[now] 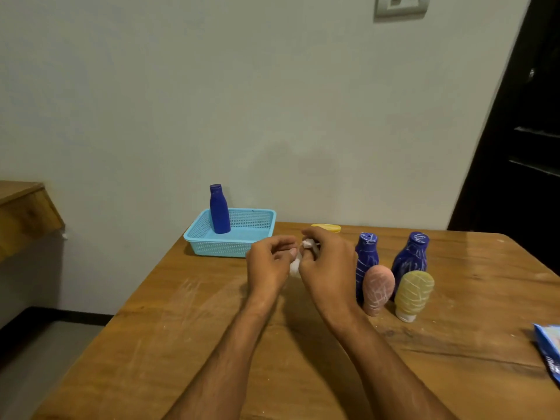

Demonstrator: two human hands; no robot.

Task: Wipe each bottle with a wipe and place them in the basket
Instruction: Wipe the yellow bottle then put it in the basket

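Both hands [298, 262] hide most of the wipe [295, 266].

A wall switch plate [401, 4] above, a dark doorway [521, 140] right, a wooden ledge [24, 207] left.

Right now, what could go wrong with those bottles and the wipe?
The four scribbled bottles stand packed together: reaching for the near blue bottle might topple the pink bottle touching its front. The clean bottle stands tall in the shallow basket, so it may tip when more go in.
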